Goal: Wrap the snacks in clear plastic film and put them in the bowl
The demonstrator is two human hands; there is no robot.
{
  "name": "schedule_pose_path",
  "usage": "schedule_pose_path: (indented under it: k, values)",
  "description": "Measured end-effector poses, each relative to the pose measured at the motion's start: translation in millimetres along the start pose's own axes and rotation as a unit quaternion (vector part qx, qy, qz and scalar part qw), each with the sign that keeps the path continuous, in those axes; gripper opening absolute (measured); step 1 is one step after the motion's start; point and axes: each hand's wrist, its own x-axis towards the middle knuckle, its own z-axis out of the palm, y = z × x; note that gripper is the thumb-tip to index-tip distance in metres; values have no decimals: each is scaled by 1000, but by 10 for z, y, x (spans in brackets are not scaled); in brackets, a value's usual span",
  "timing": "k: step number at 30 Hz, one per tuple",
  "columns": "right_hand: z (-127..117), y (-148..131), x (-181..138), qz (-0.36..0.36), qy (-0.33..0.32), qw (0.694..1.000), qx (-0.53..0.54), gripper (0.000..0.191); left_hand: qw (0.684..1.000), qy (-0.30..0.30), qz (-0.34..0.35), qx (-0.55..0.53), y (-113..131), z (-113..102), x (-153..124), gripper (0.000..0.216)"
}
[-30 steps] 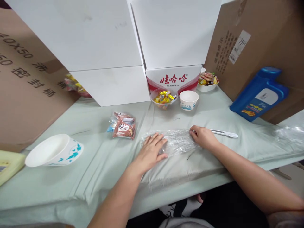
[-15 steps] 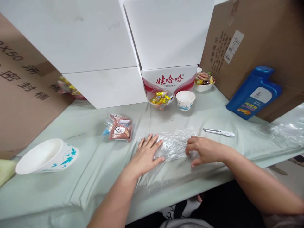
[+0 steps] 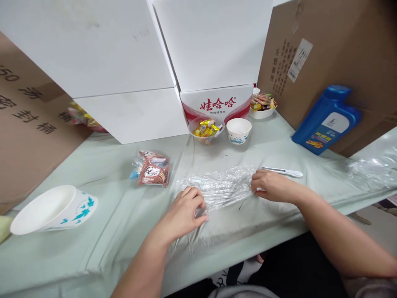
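A crumpled sheet of clear plastic film [image 3: 225, 186] lies on the green cloth between my hands. My left hand [image 3: 182, 213] is at its lower left end, fingers curled onto the film and the thumb lower down. At the right end, my right hand [image 3: 276, 187] pinches the film's edge, its fingertips partly hidden. Just beyond the right hand lies a white utility knife [image 3: 283, 171]. Brown-wrapped snack packets [image 3: 152, 170] rest to the left of the film.
A white paper bowl [image 3: 66, 213] stands tilted at left. Behind are a clear bowl of candies [image 3: 206, 131], a small paper cup [image 3: 238, 132] and a dish of sweets [image 3: 263, 109]. White boxes [image 3: 124, 45] form a wall. A blue bottle [image 3: 325, 122] leans on the right cardboard box [image 3: 310, 87].
My left hand has gone from lying flat to curled, slightly nearer me. My right hand has moved to the film's right end, and the film looks more spread out.
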Motion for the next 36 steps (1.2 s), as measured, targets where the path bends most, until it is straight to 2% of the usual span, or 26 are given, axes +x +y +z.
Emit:
schedule_pose_path:
  k: [5, 8, 11, 16, 21, 27, 29, 32, 34, 36]
  values:
    - [-86, 63, -96, -23, 36, 996, 81, 20, 1000, 6, -9, -10, -130, -78, -61, 13]
    - [-114, 106, -133, 22, 15, 994, 107, 23, 998, 23, -18, -47, -188, -138, -67, 15]
    - [-98, 159, -118, 81, -3, 986, 147, 19, 991, 42, -77, -101, -259, -178, -59, 11]
    - [-3, 194, 8, 180, 44, 958, 220, 14, 969, 117, -177, -126, -366, -86, 42, 13]
    - [122, 144, 158, 275, 73, 952, 115, 17, 949, 164, -269, -19, -297, 48, 191, 13]
    - [196, 41, 216, 331, 75, 939, -48, 20, 931, 130, -333, 77, -287, 48, 232, 18]
    - [214, 34, 211, 332, 89, 936, -76, 20, 922, 143, -349, 90, -309, 37, 215, 20]
    - [247, 63, 205, 299, 130, 938, -118, 25, 902, 249, -331, 121, -289, 35, 168, 17]
    - [266, 92, 208, 279, 131, 944, -122, 26, 894, 328, -274, 134, -235, 55, 134, 18]
    - [272, 113, 212, 272, 114, 950, -101, 21, 917, 334, -180, 124, -179, 95, 114, 23]
